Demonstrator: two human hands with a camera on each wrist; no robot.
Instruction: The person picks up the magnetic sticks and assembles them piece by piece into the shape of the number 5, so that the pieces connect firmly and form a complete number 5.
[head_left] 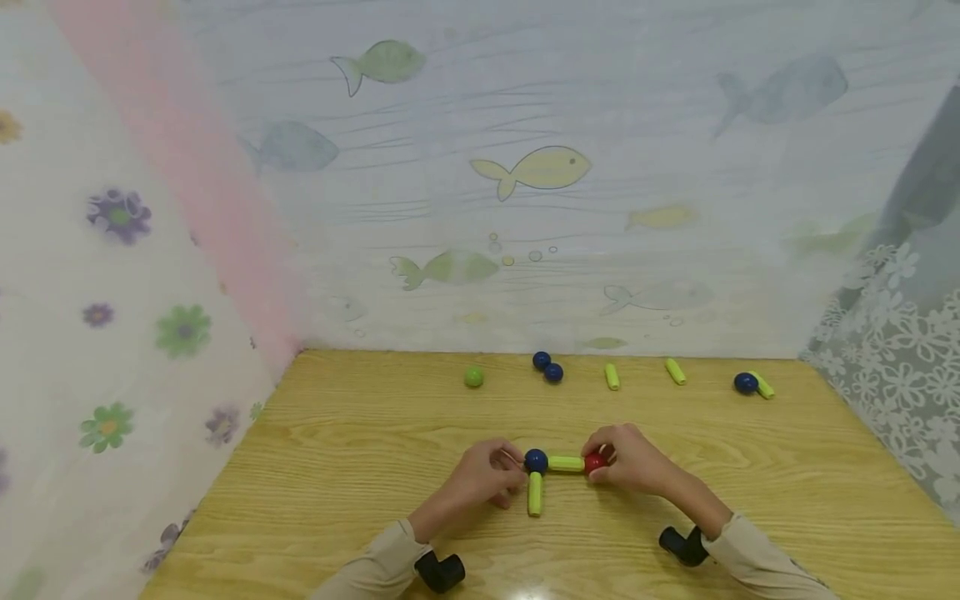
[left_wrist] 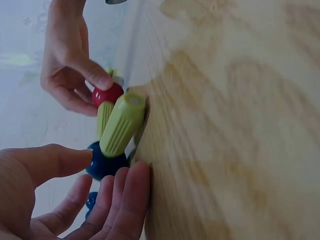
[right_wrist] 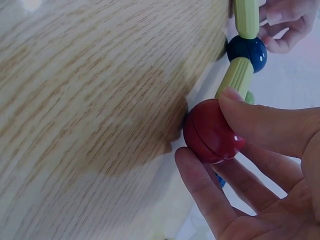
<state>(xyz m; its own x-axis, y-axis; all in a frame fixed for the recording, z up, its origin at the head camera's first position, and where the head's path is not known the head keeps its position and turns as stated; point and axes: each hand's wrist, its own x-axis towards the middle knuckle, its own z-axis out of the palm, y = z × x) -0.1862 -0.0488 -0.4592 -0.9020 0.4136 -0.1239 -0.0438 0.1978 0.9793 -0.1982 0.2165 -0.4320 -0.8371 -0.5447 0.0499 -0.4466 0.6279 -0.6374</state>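
A blue ball (head_left: 536, 461) joins two yellow-green ribbed sticks on the table. One stick (head_left: 566, 463) runs right to a red ball (head_left: 594, 463); the other stick (head_left: 535, 495) points toward the person. At the left, my left hand (head_left: 480, 473) holds the blue ball between thumb and fingertips. My right hand (head_left: 633, 461) pinches the red ball with thumb and fingers. The right wrist view shows the red ball (right_wrist: 212, 131) with a thin seam round it. In the left wrist view the near stick's flat end (left_wrist: 134, 100) faces the camera.
Along the wooden table's (head_left: 375, 417) back lie a green ball (head_left: 474, 377), two touching blue balls (head_left: 547, 367), a stick (head_left: 612, 377) and another stick (head_left: 676, 371). Farther right, a blue ball (head_left: 746, 383) sits against a stick (head_left: 764, 385). Patterned curtains (head_left: 435, 208) hang behind.
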